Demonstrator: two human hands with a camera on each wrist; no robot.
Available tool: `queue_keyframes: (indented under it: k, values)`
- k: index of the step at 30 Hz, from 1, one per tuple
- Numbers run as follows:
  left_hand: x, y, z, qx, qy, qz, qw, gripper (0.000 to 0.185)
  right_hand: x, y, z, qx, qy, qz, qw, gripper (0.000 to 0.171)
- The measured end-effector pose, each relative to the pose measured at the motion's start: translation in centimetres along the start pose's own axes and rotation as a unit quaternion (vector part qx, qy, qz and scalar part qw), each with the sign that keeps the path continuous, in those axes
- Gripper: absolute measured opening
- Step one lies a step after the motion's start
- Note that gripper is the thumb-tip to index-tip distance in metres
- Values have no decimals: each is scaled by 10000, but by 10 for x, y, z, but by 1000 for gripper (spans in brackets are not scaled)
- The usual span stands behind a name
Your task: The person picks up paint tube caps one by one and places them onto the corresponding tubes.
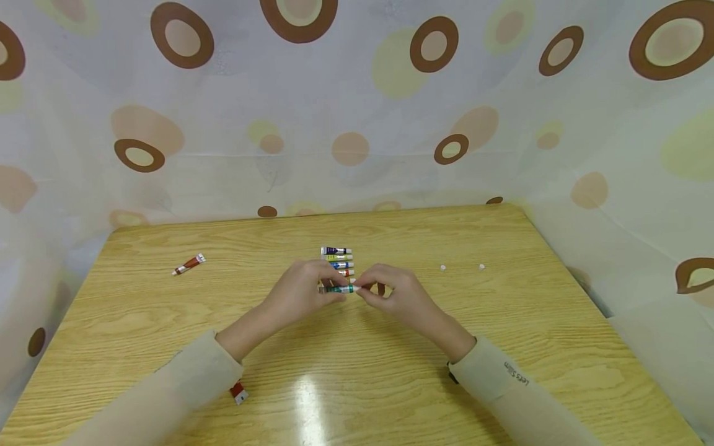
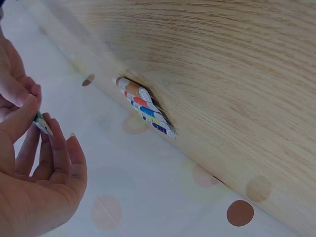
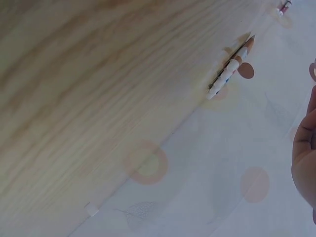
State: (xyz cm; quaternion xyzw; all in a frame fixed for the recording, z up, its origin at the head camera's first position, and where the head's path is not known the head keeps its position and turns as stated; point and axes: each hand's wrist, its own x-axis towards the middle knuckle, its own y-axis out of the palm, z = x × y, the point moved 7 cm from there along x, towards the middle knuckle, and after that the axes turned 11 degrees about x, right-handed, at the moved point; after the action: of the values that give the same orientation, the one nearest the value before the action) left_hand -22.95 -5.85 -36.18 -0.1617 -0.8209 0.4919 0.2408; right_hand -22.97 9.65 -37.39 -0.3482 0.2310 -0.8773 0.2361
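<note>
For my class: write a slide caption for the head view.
Left hand and right hand hold a green tube near a row of tubes on a table.

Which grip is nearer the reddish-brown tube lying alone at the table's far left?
Left. The left grip is right of the tube; the right grip is farther right.

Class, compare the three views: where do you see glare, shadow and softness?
Head view: a bright streak of glare on the tabletop, near the bottom edge; left wrist view: dark shadows along the tabletop side of the row of small tubes; right wrist view: softer, with blurred wood grain and tube labels too indistinct to read.
</note>
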Motion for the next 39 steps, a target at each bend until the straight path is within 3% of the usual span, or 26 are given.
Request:
queue_keyframes:
  k: [15, 39]
  values:
    - [-1, 1, 0, 11, 220, -119, 9997, 13, -2, 1, -3, 194, 321, 105, 9992, 8]
    - [-1, 3, -4, 28, 376, -70, 9993, 12, -5, 2, -1, 242, 258, 302, 9989, 9]
